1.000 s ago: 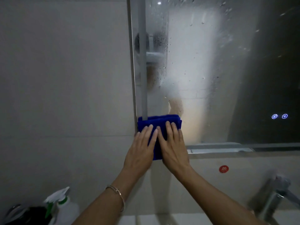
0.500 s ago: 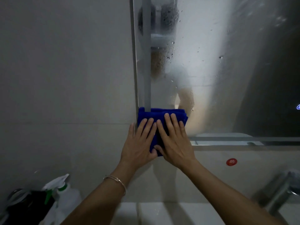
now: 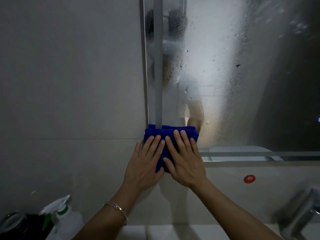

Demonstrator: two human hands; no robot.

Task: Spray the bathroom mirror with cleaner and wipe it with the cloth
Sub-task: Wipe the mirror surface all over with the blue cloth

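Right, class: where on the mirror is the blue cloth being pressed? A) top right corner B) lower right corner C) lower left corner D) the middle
C: the left hand and right hand press the blue cloth flat over the lower left corner of the mirror.

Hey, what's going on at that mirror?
A person is wiping the bathroom mirror. Both the left hand and the right hand press flat on a folded blue cloth at the mirror's lower left corner. Spray droplets and haze cover most of the glass. The spray bottle stands down to the left, untouched.
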